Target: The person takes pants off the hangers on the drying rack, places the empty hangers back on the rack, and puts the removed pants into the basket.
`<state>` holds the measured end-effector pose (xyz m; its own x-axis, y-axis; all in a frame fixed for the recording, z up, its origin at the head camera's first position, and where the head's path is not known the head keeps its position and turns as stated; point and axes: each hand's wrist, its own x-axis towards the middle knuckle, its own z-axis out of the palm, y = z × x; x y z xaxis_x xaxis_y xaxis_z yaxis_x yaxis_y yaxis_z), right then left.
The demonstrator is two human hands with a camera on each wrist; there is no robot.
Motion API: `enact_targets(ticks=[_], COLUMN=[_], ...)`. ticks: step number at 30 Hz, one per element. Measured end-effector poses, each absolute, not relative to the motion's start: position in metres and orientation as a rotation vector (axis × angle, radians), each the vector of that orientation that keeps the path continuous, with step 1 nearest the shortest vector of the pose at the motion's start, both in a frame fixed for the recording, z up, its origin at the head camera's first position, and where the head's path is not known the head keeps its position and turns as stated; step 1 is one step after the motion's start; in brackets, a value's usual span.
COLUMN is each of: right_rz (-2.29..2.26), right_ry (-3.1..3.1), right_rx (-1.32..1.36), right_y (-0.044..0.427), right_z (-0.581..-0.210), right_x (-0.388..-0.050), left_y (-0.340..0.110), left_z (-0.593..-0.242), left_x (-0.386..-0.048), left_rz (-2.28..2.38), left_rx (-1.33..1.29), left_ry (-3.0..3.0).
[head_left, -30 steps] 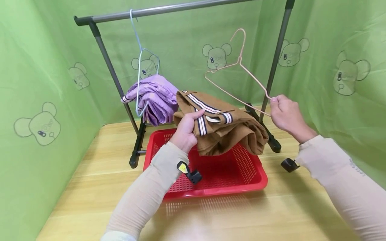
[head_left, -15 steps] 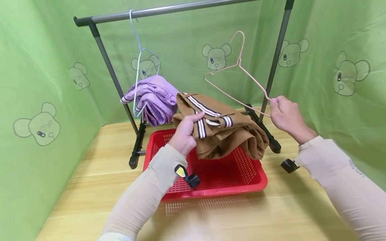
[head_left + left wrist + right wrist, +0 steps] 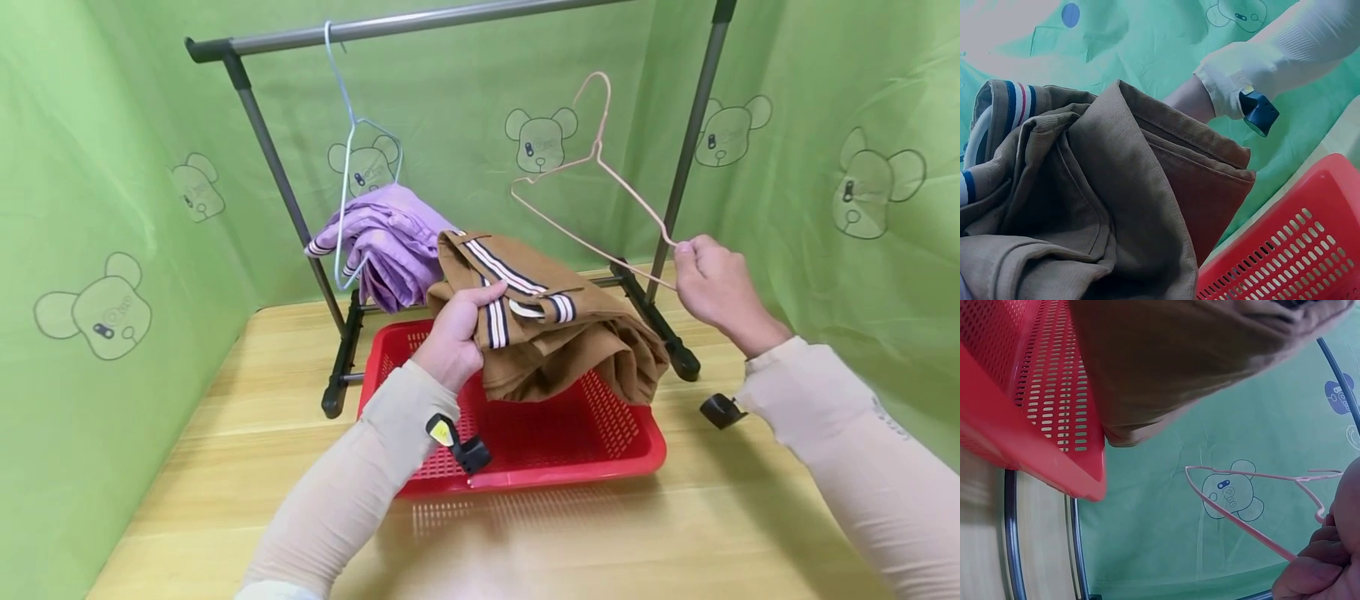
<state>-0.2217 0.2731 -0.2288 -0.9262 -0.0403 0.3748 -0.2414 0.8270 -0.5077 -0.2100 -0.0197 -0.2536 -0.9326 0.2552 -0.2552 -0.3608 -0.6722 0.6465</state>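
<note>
My left hand [image 3: 457,333] grips a bundled pair of brown trousers [image 3: 570,350] near the waistband, thumb on top by the striped trim. The trousers hang above the red basket [image 3: 555,479] and fill much of the left wrist view. On the right, my right hand [image 3: 716,283] holds a pink hanger [image 3: 597,154] by one end, its hook pointing up. The hanger's far end stands apart from the trousers, behind them. In the right wrist view the curled fingers [image 3: 1316,575] wrap the hanger's corner.
A grey clothes rack [image 3: 450,17] stands behind the basket. From its bar hangs a blue hanger [image 3: 348,125] bearing purple trousers [image 3: 397,233] at the left. Green curtains [image 3: 450,100] with bear drawings surround the wooden surface [image 3: 225,467].
The left hand and the brown trousers have sunk slightly and shifted a little left. My right hand and the pink hanger have stayed nearly still.
</note>
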Motion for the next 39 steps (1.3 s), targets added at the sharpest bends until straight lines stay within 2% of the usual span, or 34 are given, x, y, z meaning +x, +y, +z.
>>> enact_targets(ticks=[16,39], right_rz=[0.799,0.817], right_ry=[-2.652,-2.672], right_rx=[0.202,0.194], right_y=[0.273,0.273], right_z=[-0.228,-0.228], right_x=[-0.222,-0.222], left_y=[-0.028,-0.045], left_z=[-0.252,-0.278], left_x=[-0.195,-0.188], left_rz=[2.5,2.396], left_rx=[-0.192,-0.163], left_ry=[1.067,1.152])
